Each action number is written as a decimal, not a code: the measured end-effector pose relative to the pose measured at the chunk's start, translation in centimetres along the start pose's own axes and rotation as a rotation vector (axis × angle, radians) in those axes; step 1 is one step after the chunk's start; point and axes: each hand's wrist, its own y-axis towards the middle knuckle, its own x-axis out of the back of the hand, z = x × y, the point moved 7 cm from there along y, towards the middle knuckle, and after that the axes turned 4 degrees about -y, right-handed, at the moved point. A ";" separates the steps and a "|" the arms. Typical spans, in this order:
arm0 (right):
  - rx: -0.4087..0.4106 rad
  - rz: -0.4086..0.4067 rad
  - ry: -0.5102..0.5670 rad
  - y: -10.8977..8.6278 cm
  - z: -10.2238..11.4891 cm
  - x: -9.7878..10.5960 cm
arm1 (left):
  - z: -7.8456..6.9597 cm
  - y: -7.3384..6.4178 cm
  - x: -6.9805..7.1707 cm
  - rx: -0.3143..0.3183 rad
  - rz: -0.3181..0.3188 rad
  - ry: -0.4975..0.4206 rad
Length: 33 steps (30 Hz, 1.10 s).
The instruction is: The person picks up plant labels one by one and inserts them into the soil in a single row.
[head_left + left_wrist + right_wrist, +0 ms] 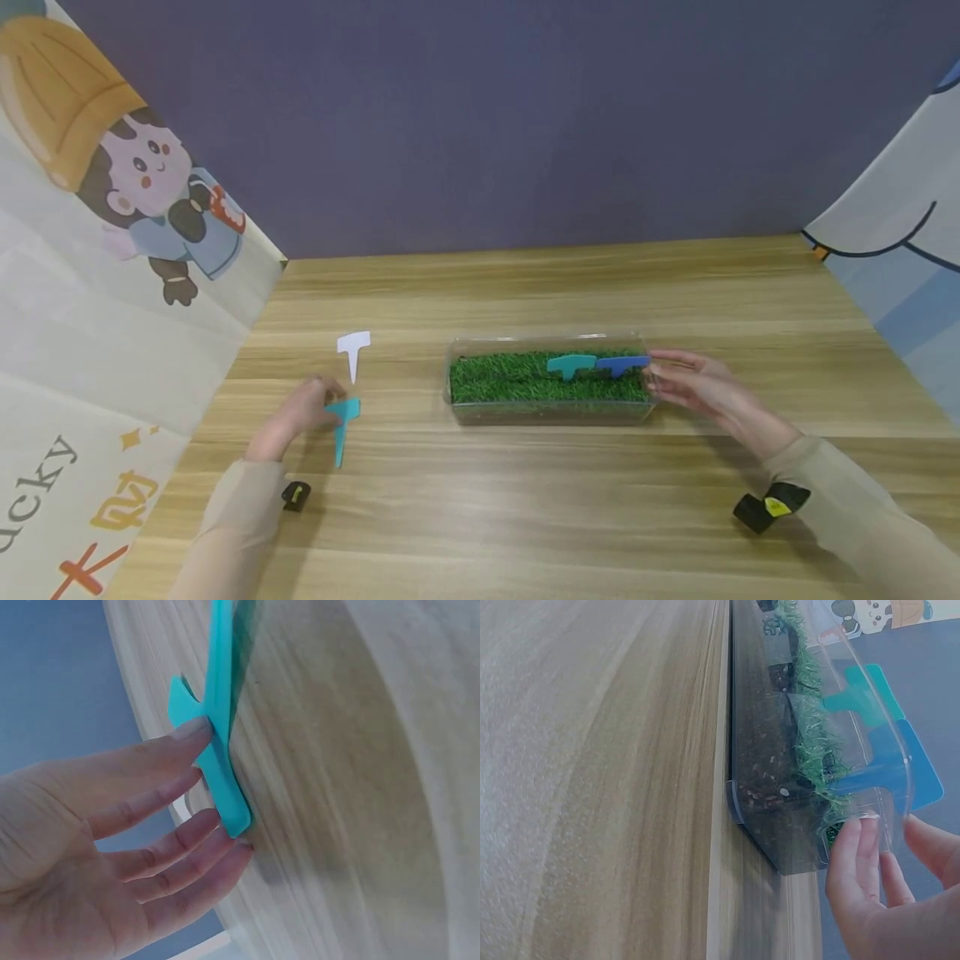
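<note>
Teal tag (342, 423), lower left of frame, is pinched in your L hand (300, 407), nr table's (510, 508) L edge; white tag (354, 345) just above. Wood stretch runs R to box (553, 414). Your R hand (712, 392)'s at box's R end, can't tell if gripping. Blue tag (622, 364) & 2nd teal tag (570, 365) stick up there.

Soft, even light; pale glare on tabletop (525, 492); faint shadow beside left sleeve (238, 508); wrist views hazy
</note>
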 end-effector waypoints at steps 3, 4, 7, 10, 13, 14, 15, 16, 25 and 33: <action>-0.001 0.004 0.005 0.0 0.0 0.0 | -0.2 0.1 0.0 -0.014 0.025 -0.006; -0.001 0.007 0.009 0.0 0.0 -0.1 | -0.2 0.2 0.0 -0.010 0.034 -0.010; -0.001 0.012 0.016 0.0 0.0 -0.1 | 0.0 0.4 0.0 -0.001 0.066 -0.029; 0.000 0.014 0.012 0.1 0.0 -0.1 | 0.4 0.6 0.0 0.022 0.085 -0.046; 0.003 0.013 0.002 0.1 0.0 0.0 | 0.7 0.7 0.0 0.026 0.101 -0.050; 0.003 0.012 0.000 0.1 0.0 0.0 | 0.8 0.8 0.0 0.033 0.102 -0.054; 0.003 0.010 -0.003 0.0 0.0 0.0 | 0.9 0.8 0.0 0.033 0.107 -0.055; 0.003 0.008 -0.009 0.0 0.0 0.0 | 0.9 0.8 0.0 0.032 0.109 -0.057; 0.004 0.009 -0.020 -0.1 0.1 -0.1 | 0.9 0.7 0.2 -0.032 0.085 -0.073; 0.004 0.004 -0.022 -0.1 0.1 -0.1 | 0.3 0.4 0.7 -0.072 0.053 -0.124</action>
